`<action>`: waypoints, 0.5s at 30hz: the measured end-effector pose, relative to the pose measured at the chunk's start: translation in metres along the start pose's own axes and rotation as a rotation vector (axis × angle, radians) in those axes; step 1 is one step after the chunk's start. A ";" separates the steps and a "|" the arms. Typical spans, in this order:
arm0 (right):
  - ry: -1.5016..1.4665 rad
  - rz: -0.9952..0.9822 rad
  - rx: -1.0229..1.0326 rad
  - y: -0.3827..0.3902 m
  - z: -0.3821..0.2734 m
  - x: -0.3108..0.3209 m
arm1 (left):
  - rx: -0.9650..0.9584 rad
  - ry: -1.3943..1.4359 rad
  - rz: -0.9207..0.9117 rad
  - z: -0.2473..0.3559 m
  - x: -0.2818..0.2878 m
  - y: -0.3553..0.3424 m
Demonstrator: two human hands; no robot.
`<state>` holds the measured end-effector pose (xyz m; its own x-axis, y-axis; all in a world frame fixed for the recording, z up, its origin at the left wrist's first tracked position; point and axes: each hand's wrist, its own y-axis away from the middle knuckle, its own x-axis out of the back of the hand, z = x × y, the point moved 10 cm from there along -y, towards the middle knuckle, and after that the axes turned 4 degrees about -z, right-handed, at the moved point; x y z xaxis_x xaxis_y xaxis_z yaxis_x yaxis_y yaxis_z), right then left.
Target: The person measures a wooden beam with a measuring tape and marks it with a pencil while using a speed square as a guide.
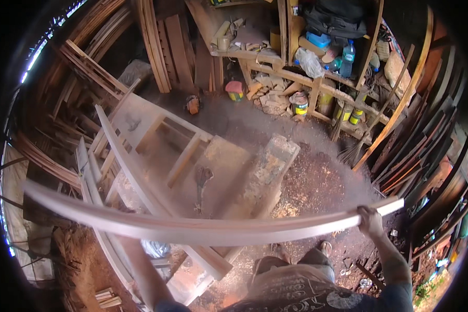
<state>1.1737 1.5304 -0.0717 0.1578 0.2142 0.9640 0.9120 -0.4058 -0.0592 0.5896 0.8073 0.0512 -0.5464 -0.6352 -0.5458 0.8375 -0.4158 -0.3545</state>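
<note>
Long beam (218, 232): pale sawn wood, squared edges, faces smooth-looking, left end blurred; its curve may be lens bend. Second beam (135, 169): similar pale wood, slanting from far left to near centre and crossing beneath the first. Bench (226, 156): dusty board top with an open wooden frame at left. Stained block (281, 151), oblong and rough-faced, at its right side. Floor (309, 179) reddish, strewn with shavings.

Surroundings: timber stacks (421, 140) lean at right; shelves (275, 58) at far side carry a black bag (335, 23) and a blue bottle (347, 57). The second beam occupies the space under the held one.

Grip: right hand (370, 221) is closed around the long beam near its right end, a short length projecting beyond. Left forearm (145, 275) reaches up to the left part; left hand mostly hidden behind the wood, closure cannot be told. Long beam spans left to right, above the bench's near side.
</note>
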 end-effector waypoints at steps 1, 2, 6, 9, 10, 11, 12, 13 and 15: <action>0.009 0.034 0.058 -0.022 -0.011 0.009 | -0.059 -0.217 0.067 0.037 -0.005 0.022; 0.002 0.044 0.087 -0.045 -0.017 0.017 | -0.119 -0.437 0.139 0.075 -0.017 0.045; -0.069 0.080 0.324 -0.147 -0.057 0.047 | -0.144 0.079 0.326 0.127 -0.082 0.139; -0.016 0.156 0.531 -0.222 -0.091 0.058 | -0.275 0.049 0.409 0.149 -0.126 0.213; -0.020 0.144 0.560 -0.248 -0.098 0.056 | -0.305 -0.035 0.396 0.153 -0.144 0.236; -0.040 0.155 0.636 -0.271 -0.110 0.054 | -0.349 -0.075 0.471 0.156 -0.154 0.262; -0.062 0.168 0.666 -0.297 -0.119 0.054 | -0.388 -0.100 0.515 0.155 -0.165 0.283; -0.062 0.169 0.688 -0.323 -0.128 0.054 | -0.424 -0.123 0.565 0.152 -0.177 0.304; -0.068 0.112 0.773 -0.367 -0.153 0.061 | -0.506 -0.153 0.672 0.135 -0.203 0.339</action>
<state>0.7911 1.5565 0.0488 0.2644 0.2723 0.9252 0.8902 0.3003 -0.3427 0.9846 0.7077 0.1442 0.1025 -0.7390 -0.6659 0.8637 0.3982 -0.3089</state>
